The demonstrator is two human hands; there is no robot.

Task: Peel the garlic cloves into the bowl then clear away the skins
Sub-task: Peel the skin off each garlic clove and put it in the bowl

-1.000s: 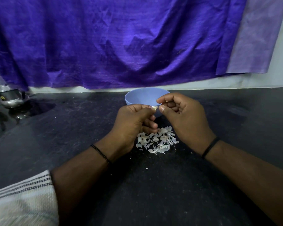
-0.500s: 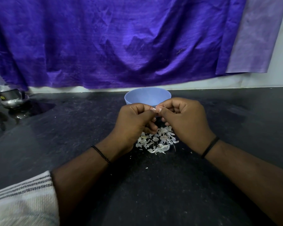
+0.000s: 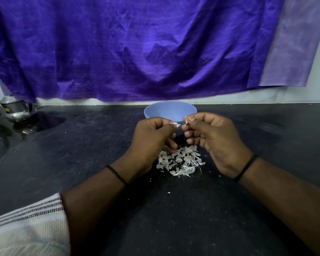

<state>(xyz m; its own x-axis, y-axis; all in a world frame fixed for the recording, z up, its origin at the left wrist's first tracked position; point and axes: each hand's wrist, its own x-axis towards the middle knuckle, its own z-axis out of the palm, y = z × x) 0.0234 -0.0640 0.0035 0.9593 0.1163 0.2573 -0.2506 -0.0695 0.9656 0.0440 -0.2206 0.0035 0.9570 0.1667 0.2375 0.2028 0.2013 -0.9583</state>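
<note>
A garlic clove [image 3: 175,124] sits pinched in the left hand [image 3: 152,137] fingertips; the right hand [image 3: 213,138] pinches a skin flake [image 3: 186,120] just beside it. Both hover before the blue bowl [image 3: 170,110], above the skins pile [image 3: 181,161] on the dark worktop [image 3: 81,154].

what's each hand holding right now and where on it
The left hand pinches a garlic clove by its end at the fingertips. The right hand pinches a small piece of garlic skin.

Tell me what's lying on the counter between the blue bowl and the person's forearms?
In the head view, a pile of garlic skins lies on the dark counter there, nearer than the blue bowl, beneath the left hand and right hand.
</note>
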